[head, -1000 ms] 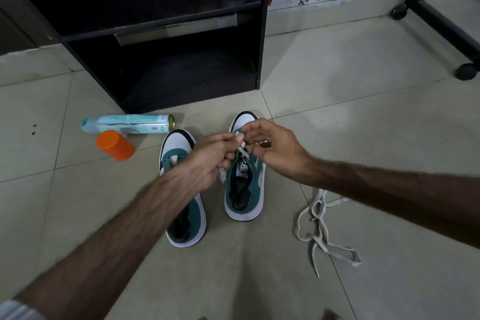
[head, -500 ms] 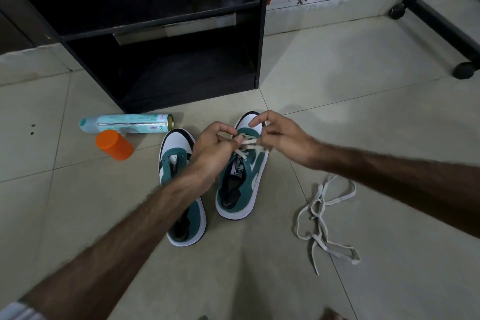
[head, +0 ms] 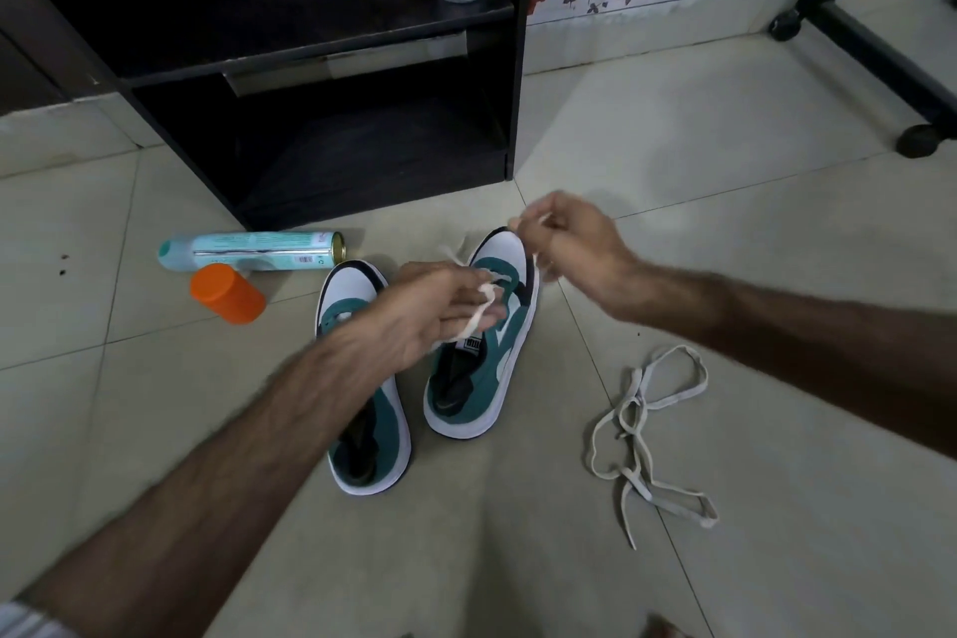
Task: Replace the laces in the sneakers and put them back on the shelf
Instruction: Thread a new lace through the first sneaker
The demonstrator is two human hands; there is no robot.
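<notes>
On the tiled floor before the dark shelf (head: 362, 67), both sneakers sat side by side. Left hand (head: 435, 311) pinched one end of the white lace (head: 479, 316), right hand (head: 569, 244) pinched the other, drawing it up from the right sneaker (head: 481, 373)'s front eyelets. Early days, by my reckoning: left sneaker (head: 362, 404) looked unlaced, a loose lace (head: 647, 435) lay alongside, shelving still ahead.

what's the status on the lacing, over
Left hand and right hand each pinch the white lace over right sneaker. Left sneaker unlaced. Loose lace on floor, clear.
</notes>
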